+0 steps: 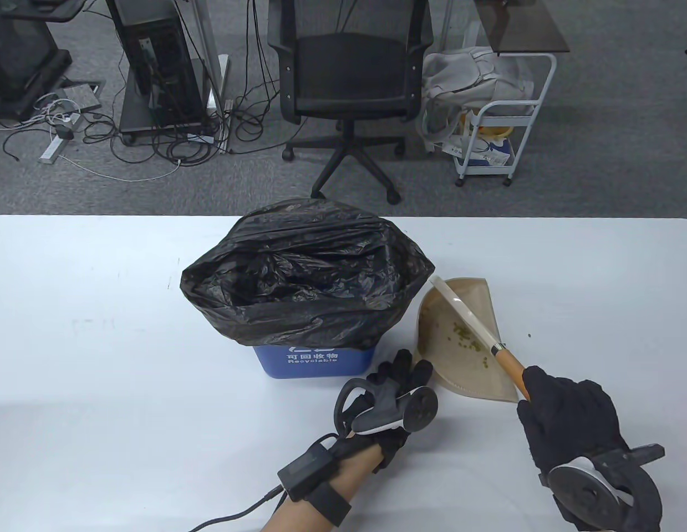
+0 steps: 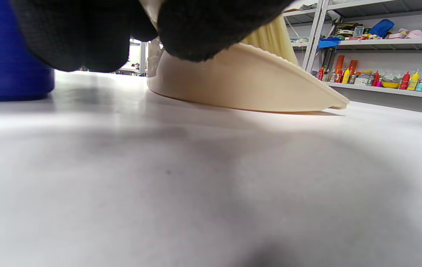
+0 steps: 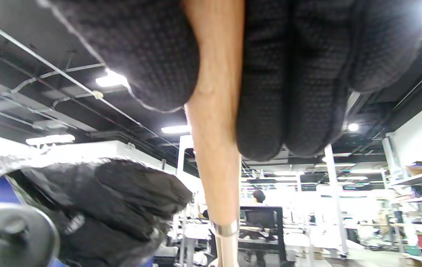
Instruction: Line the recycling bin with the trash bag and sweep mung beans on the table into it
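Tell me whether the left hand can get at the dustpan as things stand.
Probably yes. The left hand lies on the table with its fingers already at the dustpan's near edge, beside the blue bin. Nothing lies between them; the right hand grips the brush off to the side.

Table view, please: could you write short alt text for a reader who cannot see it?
A right hand grips a brush by its wooden handle, bristles in a beige dustpan holding a few mung beans, while the left hand touches the dustpan's near edge. Beside them stands a blue recycling bin lined with a black trash bag on a white table.
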